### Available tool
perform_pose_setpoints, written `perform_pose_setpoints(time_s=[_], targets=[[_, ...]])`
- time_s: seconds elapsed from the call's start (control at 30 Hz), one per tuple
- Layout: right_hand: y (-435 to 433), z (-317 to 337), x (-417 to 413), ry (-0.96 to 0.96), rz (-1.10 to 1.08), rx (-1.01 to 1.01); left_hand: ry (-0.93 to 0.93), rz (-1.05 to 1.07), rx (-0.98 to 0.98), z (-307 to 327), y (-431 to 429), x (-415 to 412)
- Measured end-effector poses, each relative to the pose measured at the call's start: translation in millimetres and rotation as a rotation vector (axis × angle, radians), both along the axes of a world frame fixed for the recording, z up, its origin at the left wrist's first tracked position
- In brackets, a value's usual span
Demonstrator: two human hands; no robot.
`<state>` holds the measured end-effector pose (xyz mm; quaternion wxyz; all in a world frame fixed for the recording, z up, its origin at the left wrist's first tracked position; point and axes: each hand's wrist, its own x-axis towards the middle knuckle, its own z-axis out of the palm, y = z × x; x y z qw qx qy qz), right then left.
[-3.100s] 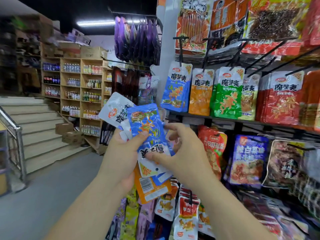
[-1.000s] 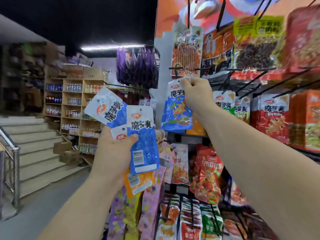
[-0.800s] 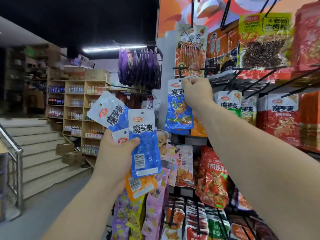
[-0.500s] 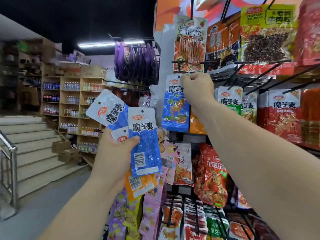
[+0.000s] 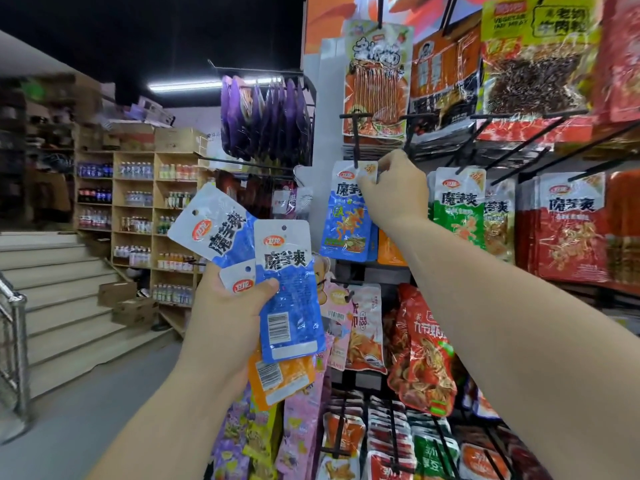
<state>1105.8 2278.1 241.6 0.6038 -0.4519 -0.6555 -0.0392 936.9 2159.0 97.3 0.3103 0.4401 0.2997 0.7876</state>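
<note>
A blue snack packet (image 5: 348, 216) hangs upright at the front of a black display peg (image 5: 355, 140) on the rack, up and right of the scene's middle. The peg's down-turned tip crosses the packet's white top edge; whether the hole is already over the peg cannot be told. The right hand (image 5: 394, 188) is raised to it, with thumb and fingers pinching the packet's top right corner and the other fingers curled in. More blue packets hang right behind it, and an orange packet (image 5: 389, 251) shows behind and to the right of them.

Lower and to the left, nearer the camera, the left hand (image 5: 228, 313) grips a fan of packets with the thumb pressed across their fronts. An upright blue packet with a barcode (image 5: 291, 289) lies on top, a tilted blue-and-white packet (image 5: 214, 226) sticks out up and to the left, a small white packet top (image 5: 239, 280) shows between them, and an orange barcode packet (image 5: 280, 375) pokes out below.

To the right of the peg hang green packets (image 5: 457, 209) and, further right, red packets (image 5: 571, 230). Purple bags (image 5: 266, 119) hang on a rail to the left of the rack. Far left stand wooden shelves of bottles (image 5: 138, 209), with cardboard boxes (image 5: 131, 306) beside a flight of steps (image 5: 62, 299) and a metal railing (image 5: 14, 341) at the near left edge.
</note>
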Motion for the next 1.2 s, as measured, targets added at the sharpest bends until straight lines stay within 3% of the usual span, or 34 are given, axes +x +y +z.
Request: perform_pose_setpoints(time_s=[0.13,0.27,0.5,0.57,0.67,0.8,1.2], targets=[[-11.2,-21.5,3.7,-0.243,-0.017,0.157,0.004,0.007,-0.008,-5.0,2.1,0.1],[-10.9,-32.7,11.9,-0.573,-0.236,0.112,0.008,0.004,-0.021,-9.2,4.3,2.8],[-10.4,-37.1,14.4,-0.742,-0.392,0.012,0.001,-0.057,-0.054,-10.6,0.9,6.5],[-24.0,-41.1,13.7,-0.663,-0.303,0.081,0.009,-0.071,-0.058,-13.9,-4.0,6.3],[-60.7,-62.9,11.3,-0.363,0.034,0.151,0.007,-0.100,-0.053,-24.8,-15.0,3.8],[-106.3,-114.2,3.6,-0.092,0.445,-0.093,0.044,-0.155,-0.004,-36.6,-32.5,10.8],[-109.0,-147.9,22.9,0.408,0.749,-0.264,0.148,0.007,-0.066,-37.2,-35.4,24.0]])
